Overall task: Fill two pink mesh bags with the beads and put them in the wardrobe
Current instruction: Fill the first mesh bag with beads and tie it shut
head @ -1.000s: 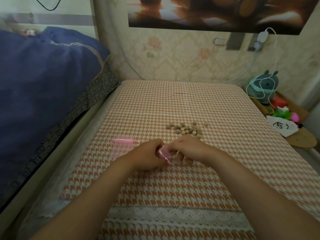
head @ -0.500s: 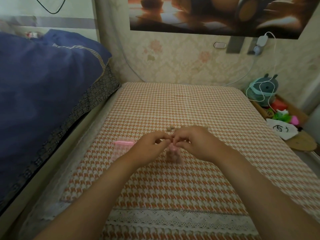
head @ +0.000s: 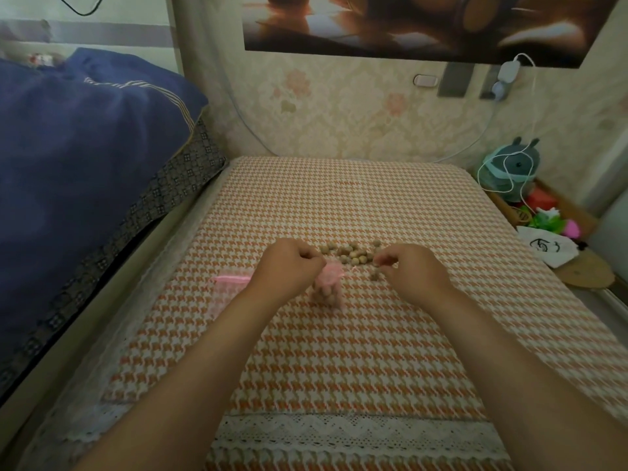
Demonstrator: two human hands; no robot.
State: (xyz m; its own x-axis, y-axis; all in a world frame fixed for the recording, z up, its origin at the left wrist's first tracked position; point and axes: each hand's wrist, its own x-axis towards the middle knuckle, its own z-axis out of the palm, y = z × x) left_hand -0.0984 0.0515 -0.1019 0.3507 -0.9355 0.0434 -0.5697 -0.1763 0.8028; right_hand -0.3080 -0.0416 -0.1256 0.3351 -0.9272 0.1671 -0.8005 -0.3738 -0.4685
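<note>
Your hands have drawn apart since half a second ago, when they met over the bag; the loose beads show between them again.

Both grips are narrow pinches. Your left hand (head: 292, 266) has its fingers curled tight at the gathered mouth of the filled pink mesh bag (head: 328, 292). Your right hand (head: 413, 271) presses thumb and fingertips together, well to the right of it. A faint pink drawstring (head: 350, 270) leaves the mouth toward the right hand. It is too fine to follow all the way, so I judge, rather than see, that each hand holds an end and you are cinching the bag shut.

That bag lies between your hands, nearer the left, with its long axis running near to far and its mouth at the far end. Whether it rests on the checked cloth (head: 339, 351) or hangs just above it, I cannot tell.

The loose beads (head: 353, 254) lie just beyond, on the far side and closer to your right fingertips. The second pink mesh bag (head: 229, 283) lies flat to the left, partly hidden by your left forearm. So your left hand is the nearer one to fetch it, and your right the nearer to feed the beads. No wardrobe is in view.
</note>
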